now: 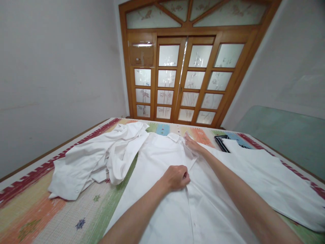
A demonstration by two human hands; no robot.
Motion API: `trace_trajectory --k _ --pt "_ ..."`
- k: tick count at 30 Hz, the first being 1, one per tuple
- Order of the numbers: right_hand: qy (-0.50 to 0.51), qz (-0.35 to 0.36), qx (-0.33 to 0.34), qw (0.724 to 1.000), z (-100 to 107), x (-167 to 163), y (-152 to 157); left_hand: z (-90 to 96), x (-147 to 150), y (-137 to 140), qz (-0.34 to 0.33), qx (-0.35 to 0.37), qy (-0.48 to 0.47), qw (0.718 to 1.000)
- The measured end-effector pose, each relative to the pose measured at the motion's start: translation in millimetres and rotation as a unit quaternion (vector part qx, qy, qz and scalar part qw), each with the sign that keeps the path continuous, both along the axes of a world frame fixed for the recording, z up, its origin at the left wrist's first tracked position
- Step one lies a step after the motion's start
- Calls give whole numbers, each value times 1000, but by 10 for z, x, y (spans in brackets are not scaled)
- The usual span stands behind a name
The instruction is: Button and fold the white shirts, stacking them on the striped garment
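Note:
A white button-up shirt lies face up, its collar towards the far side. My left hand is closed in a fist on the front placket, around mid-chest, with cloth pinched at the fingers. Farther up, beside the collar, my right hand grips the edge of the shirt front; its fingertips are partly hidden by cloth. A white sleeve stretches out flat to the right. On the left lies a crumpled heap of white cloth with a cuff; I cannot tell whether it joins the shirt.
Under the shirt is a bed or table covered with a striped, patterned cloth. A folded black-and-white striped item lies partly under the right sleeve. A pale green panel stands along the right wall. Wooden glazed doors are beyond the far edge.

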State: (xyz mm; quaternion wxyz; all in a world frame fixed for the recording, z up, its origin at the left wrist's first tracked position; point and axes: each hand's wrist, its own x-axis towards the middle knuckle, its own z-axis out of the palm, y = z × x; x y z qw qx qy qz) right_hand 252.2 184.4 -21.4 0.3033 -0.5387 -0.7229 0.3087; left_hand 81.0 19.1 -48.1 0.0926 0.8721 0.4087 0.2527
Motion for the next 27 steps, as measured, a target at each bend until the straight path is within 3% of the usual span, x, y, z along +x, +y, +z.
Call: trace_trajectory --k 5,8,10,12,15,20,23,27 --pt "66 -58 -59 994 60 54 57 12 2 -1 13 -11 34 999" --pt "53 -79 39 995 50 162 146 42 2 -6 30 -23 63 997" --pt "-4 -76 144 987 47 251 216 63 4 -10 42 -31 81 995" --pt "-86 -70 198 974 66 329 272 75 9 -13 51 -35 94 994" --pt "-197 -62 167 964 144 384 309 78 18 -11 57 -39 104 992" --pt "-268 -53 164 948 271 279 315 88 14 0 47 -55 107 992" --pt "-318 -31 172 932 272 186 375 95 9 5 41 -63 109 991" --pt "-375 16 129 918 229 148 523 86 11 16 42 -71 110 991"
